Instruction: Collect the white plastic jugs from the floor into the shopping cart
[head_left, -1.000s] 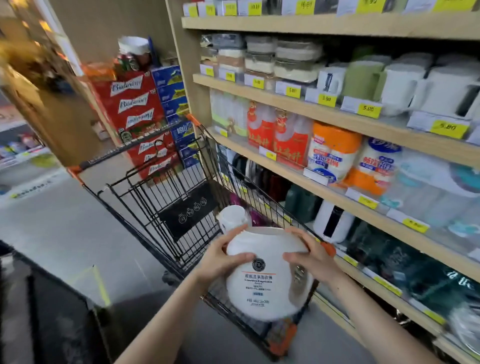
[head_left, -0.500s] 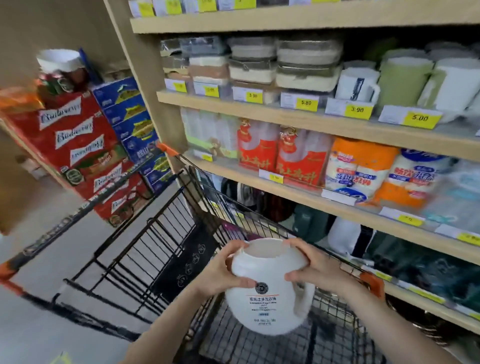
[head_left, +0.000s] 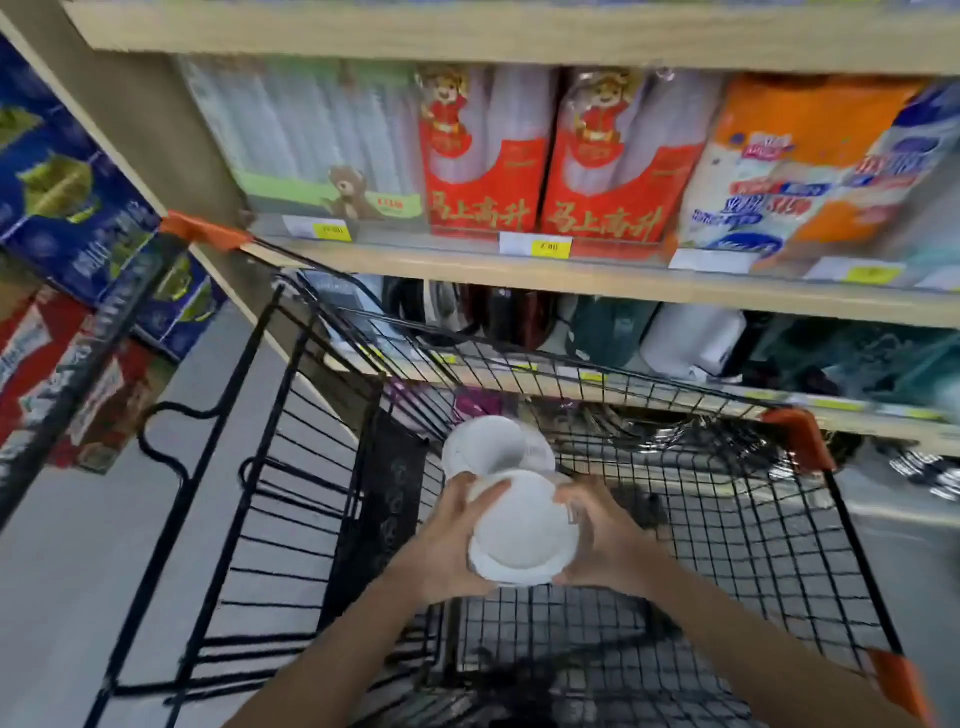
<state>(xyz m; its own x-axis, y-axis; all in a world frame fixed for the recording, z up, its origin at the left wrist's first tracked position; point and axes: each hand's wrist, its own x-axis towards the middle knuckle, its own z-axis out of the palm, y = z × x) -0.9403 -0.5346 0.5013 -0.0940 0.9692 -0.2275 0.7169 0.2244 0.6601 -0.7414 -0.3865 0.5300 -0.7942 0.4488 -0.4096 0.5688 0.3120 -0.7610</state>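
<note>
Progress looks partial: one white plastic jug (head_left: 522, 530) hangs inside the basket of the shopping cart (head_left: 810, 525), above its wire floor, not yet set down. The left hand (head_left: 449, 545) and right hand (head_left: 605, 540) clasp it from either side, fingers curled round its body, with the jug's flat end turned toward the camera. Just beyond it a second white, round shape (head_left: 491, 447) shows in the cart; it may be another jug or the held one's cap, and blur keeps me from telling which. My guess is that the release is the step left for this jug. No jugs on the floor (head_left: 67, 571) are in view, so how many wait cannot be judged.

The cart stands on a pale grey floor against wooden shelves (head_left: 519, 270) stocked with wrapped paper goods and yellow price tags. Stacked blue and red cartons (head_left: 57, 208) rise at the left.
</note>
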